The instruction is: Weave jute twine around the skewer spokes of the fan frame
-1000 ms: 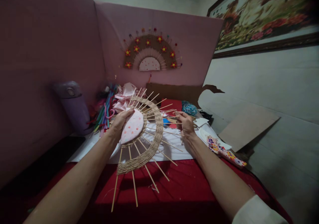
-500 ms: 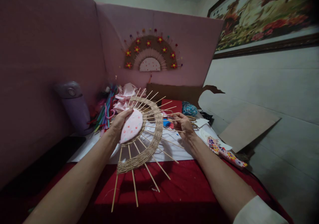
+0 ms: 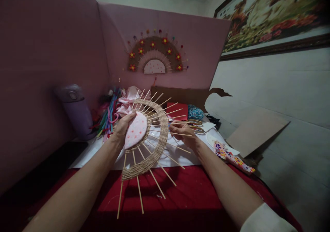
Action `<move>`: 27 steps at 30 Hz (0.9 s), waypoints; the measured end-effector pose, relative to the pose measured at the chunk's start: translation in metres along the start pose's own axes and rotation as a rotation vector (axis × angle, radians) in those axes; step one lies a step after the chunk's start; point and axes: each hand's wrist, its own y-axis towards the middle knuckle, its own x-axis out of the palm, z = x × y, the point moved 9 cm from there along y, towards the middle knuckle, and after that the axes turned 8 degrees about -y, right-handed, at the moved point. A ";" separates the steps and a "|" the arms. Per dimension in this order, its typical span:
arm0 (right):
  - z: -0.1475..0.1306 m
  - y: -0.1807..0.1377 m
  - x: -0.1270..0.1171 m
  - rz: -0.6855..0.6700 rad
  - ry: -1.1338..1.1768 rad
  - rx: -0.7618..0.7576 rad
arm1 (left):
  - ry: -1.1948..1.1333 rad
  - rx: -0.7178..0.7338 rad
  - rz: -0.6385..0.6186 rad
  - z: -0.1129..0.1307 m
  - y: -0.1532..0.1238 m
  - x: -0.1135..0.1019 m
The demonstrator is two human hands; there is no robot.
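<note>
My left hand (image 3: 125, 126) grips a half-round woven fan (image 3: 163, 132) by its pink dotted fabric centre (image 3: 136, 130), thumb on top. Thin wooden sticks (image 3: 157, 184) radiate from that centre, and a band of brown twine is woven through them. The fan is tilted, with its curved side to the right. At the band's outer edge, my right hand (image 3: 183, 133) is closed, its fingertips pinched among the sticks. Whatever lies in that pinch is too small to make out.
A finished fan with red flowers (image 3: 154, 55) hangs on the pink panel. Behind my hands lie pipe cleaners (image 3: 108, 117), pink cloth (image 3: 129, 98), red sheet (image 3: 177, 111), blue yarn (image 3: 196, 112) and scissors (image 3: 195, 122). A purple bottle (image 3: 77, 113) stands left; flowered fabric (image 3: 232, 158) lies right.
My right hand has moved left and slightly down, from the outer part of the sticks to the woven band's edge. The left hand and the fan have barely moved.
</note>
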 end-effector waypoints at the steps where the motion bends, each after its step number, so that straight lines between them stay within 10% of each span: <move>1: 0.000 0.000 -0.001 -0.001 0.004 0.007 | 0.002 0.001 0.003 0.000 -0.001 0.000; 27: -0.001 -0.001 -0.043 0.293 0.350 -0.037 | 0.053 0.147 -0.019 0.017 0.011 -0.012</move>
